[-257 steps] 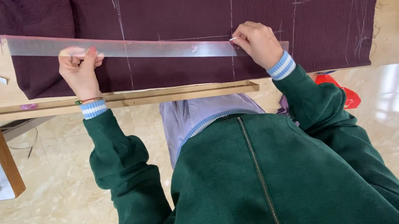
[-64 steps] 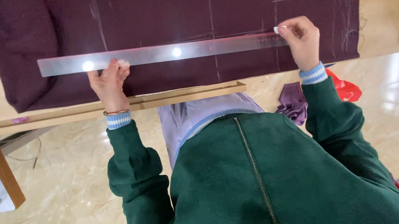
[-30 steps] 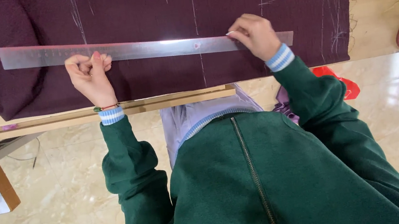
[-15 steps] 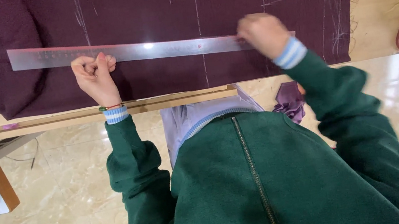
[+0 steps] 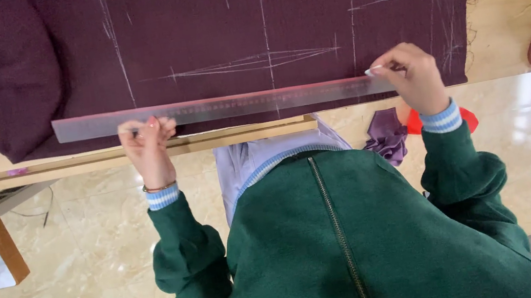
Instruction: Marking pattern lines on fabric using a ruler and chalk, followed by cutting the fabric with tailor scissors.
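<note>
A long clear ruler (image 5: 219,108) is laid flat on the dark maroon cloth (image 5: 209,33), its long axis running from 9 to 3 o'clock. It is pinched near its 9 o'clock end by the left hand (image 5: 148,149); a small white chalk (image 5: 375,70) is gripped at its 3 o'clock end by the right hand (image 5: 412,78).
</note>
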